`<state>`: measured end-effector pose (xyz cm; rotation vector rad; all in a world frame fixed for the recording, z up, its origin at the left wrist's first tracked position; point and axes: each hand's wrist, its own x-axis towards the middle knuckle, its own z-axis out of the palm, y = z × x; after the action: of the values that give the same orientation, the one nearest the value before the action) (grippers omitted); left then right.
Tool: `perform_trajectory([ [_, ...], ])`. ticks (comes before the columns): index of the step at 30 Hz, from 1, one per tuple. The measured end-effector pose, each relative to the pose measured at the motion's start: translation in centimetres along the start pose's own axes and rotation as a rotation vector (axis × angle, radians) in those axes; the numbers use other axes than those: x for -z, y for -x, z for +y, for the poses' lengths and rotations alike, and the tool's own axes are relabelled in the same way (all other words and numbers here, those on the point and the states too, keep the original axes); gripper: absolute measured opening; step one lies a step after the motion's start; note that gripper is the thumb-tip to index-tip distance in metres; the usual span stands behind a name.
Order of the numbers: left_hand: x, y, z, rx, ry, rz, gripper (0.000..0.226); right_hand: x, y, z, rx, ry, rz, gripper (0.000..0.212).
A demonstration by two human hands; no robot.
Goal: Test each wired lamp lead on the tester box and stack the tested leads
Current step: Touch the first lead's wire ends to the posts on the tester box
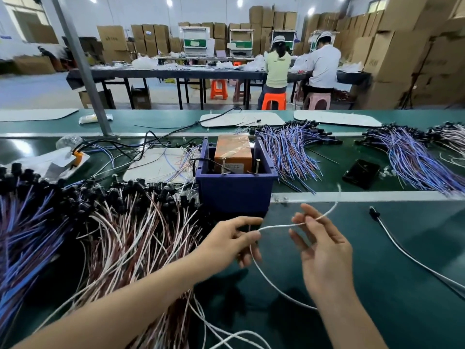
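Lead in hand, not yet on the tester box [235, 192].
Left hand [234, 241] and right hand [324, 250] each pinch the one white lead [276, 225], held at six o'clock of the single blue box. Next, I judge, its ends must meet the two upright pins [223, 167]. One lone lead [375, 213] lies at three o'clock. The heap [125, 222] at nine is beyond counting.

Just in front of the blue tester box [235, 192], a worker's left hand [234, 238] and right hand [324, 250] pinch a white lead [279, 225] stretched between them. A heap of pink-and-white leads [120, 230] sprawls to the box's left, with purple bundles [289, 149] and a black phone [361, 173] to its right.
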<state>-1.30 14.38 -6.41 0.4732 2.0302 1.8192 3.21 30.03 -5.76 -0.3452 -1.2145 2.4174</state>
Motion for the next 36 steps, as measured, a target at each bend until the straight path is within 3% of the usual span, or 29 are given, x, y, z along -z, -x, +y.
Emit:
perform_trajectory([
  [4, 1.1, 0.0, -0.6, 0.068, 0.330, 0.068, 0.018, 0.7, -0.5, -0.7, 0.012, -0.053, 0.076, 0.022],
  [7, 1.9, -0.6, -0.7, 0.078, 0.647, 0.121, 0.022, 1.0, -0.8, -0.6, 0.086, 0.095, 0.126, 0.025],
  [9, 2.1, -0.9, -1.1, 0.063, 0.696, 0.160, 0.023, 1.2, -1.0, -0.3, 0.107, 0.207, 0.124, 0.029],
  [16, 2.9, -1.1, -1.7, 0.024, 0.416, 0.381, 0.012, 1.3, -0.9, 0.6, 0.104, 0.350, 0.023, 0.032],
  [22, 4.0, -2.5, 0.9, -0.138, 0.493, 0.591, 0.011, 1.4, -0.8, 2.1, 0.045, 0.342, -0.030, 0.024],
  [27, 3.6, -4.0, 1.2, -0.186, 0.306, 0.787, 0.013, 1.4, -0.6, 2.7, 0.091, 0.414, -0.076, 0.022],
  [36, 3.2, -4.7, 0.1, -0.333, 0.200, 0.779, 0.013, 1.8, -0.8, 5.1, 0.323, 0.563, -0.032, 0.031],
])
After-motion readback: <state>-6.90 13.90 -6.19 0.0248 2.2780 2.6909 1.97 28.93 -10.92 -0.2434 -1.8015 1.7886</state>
